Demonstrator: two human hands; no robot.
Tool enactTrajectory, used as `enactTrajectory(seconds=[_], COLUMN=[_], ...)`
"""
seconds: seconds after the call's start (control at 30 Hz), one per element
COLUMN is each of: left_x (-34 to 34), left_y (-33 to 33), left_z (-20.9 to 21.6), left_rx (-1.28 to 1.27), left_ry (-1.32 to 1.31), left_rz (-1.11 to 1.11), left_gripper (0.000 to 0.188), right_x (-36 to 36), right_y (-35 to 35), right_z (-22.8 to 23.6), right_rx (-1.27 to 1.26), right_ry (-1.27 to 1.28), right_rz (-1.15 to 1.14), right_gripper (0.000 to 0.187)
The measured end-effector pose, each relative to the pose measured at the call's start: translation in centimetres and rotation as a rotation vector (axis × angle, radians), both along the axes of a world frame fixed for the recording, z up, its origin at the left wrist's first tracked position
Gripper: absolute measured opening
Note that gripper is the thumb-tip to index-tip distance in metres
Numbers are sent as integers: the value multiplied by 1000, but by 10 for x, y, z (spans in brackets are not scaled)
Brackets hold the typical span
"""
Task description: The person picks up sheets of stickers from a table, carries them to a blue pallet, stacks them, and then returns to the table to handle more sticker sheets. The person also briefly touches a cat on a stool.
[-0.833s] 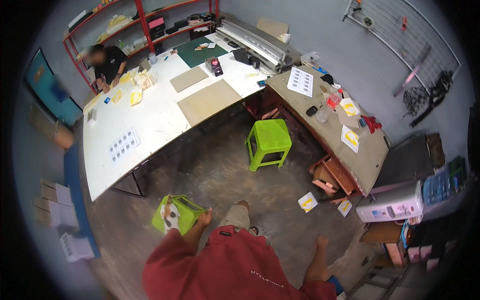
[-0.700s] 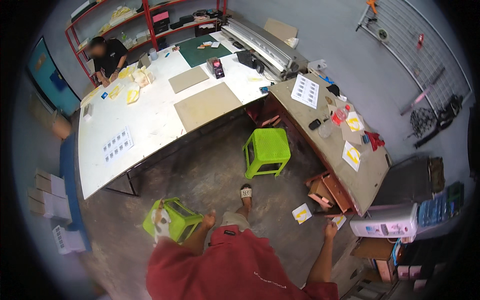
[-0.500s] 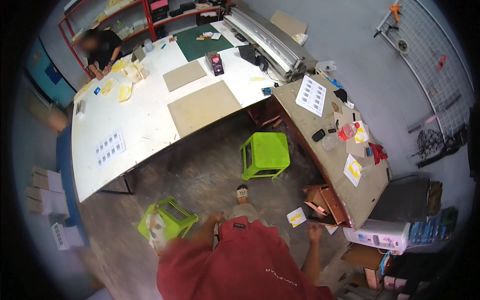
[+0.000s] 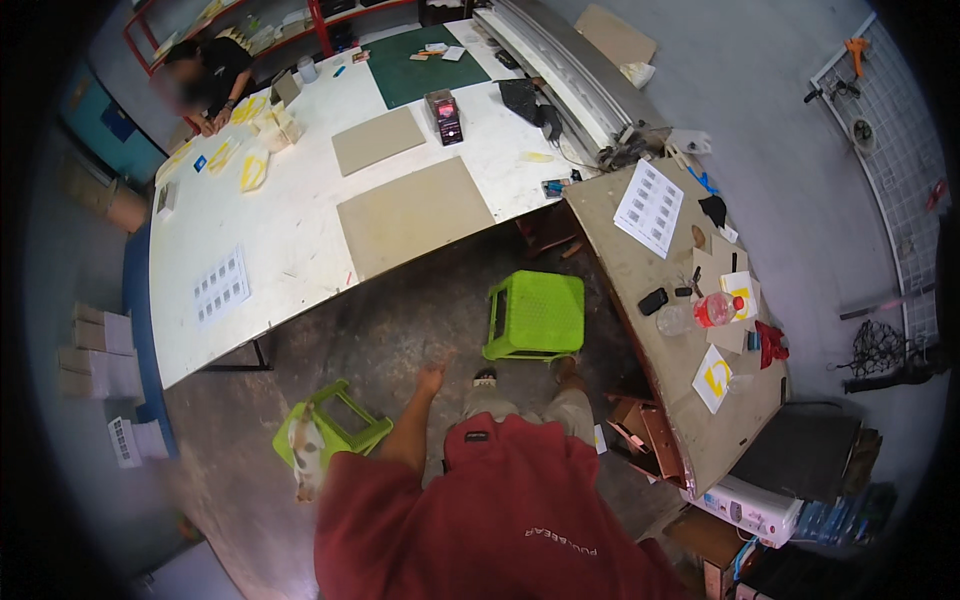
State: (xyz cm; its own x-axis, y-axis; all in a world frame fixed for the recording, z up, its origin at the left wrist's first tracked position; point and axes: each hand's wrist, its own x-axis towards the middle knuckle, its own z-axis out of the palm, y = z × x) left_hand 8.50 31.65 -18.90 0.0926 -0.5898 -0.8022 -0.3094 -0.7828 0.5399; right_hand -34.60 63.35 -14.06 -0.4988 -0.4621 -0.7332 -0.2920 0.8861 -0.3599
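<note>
L hand (image 4: 431, 378), can't tell if clenched, green stool (image 4: 545, 312) nr, to R, not touching

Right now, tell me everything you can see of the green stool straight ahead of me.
The stool is bright lime green and looks like molded plastic. Its squarish seat has rounded corners and a finely textured top; legs show beneath, with a gap on the left side. It stands upright on the dark floor, in the angle between the white table and the tan-topped table. Your left hand is apart from it; your right leg is near it, contact unclear.
</note>
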Motion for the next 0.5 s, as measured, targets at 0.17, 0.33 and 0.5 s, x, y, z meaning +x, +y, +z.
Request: enactTrajectory(seconds=[0.17,0.33,0.5], left_x=[39,4,-55], left_y=[82,141,139], left_z=[-87,-42,37], left_rx=[197,357,135], left_ry=[-62,-87,-131], left_rz=[125,206,336], left_gripper=[63,62,54], right_x=[-59,-77,-121], right_y=[-111,-192,-260], right_z=[-22,19,-13], right_rx=[-344,-76,322], right_ry=[341,-205,-274], right_rz=[490,-25,160], right_gripper=[20,18,31])
